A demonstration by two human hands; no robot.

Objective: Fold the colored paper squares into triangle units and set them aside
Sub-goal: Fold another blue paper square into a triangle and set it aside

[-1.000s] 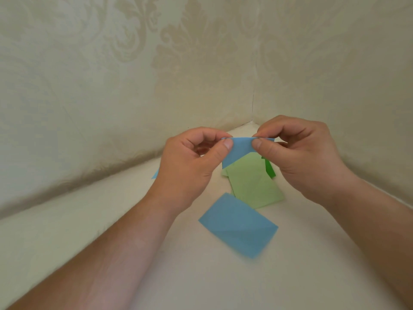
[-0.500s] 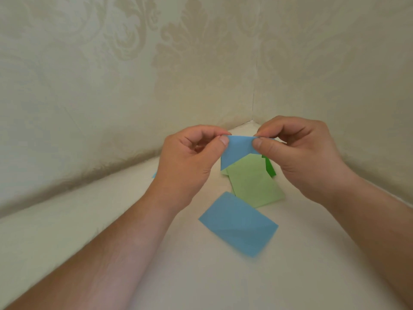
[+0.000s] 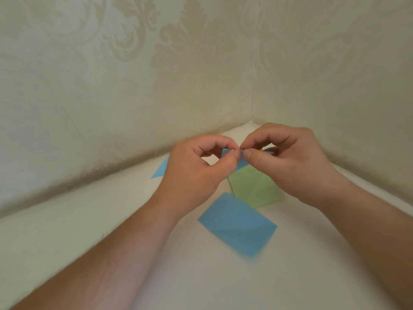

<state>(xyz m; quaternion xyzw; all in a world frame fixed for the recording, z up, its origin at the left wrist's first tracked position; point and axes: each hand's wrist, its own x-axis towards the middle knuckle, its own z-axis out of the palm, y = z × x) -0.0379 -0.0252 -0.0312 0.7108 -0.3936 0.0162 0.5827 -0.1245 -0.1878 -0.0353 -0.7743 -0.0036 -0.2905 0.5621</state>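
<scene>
Since the earlier frame the two pinches have been brought together, so less of the blue paper piece (image 3: 242, 164) is seen. It is held above the table (image 3: 89, 242), pinched between thumb and forefinger of the left hand (image 3: 196, 173) and the right hand (image 3: 290, 162), fingertips nearly touching. Below, a flat creased blue sheet (image 3: 237, 224) is overlapped slightly onto a pale green sheet (image 3: 252, 186) (both matte). Another blue corner (image 3: 161, 170) is seen far left, by patterned wallpaper (image 3: 156, 74).
</scene>
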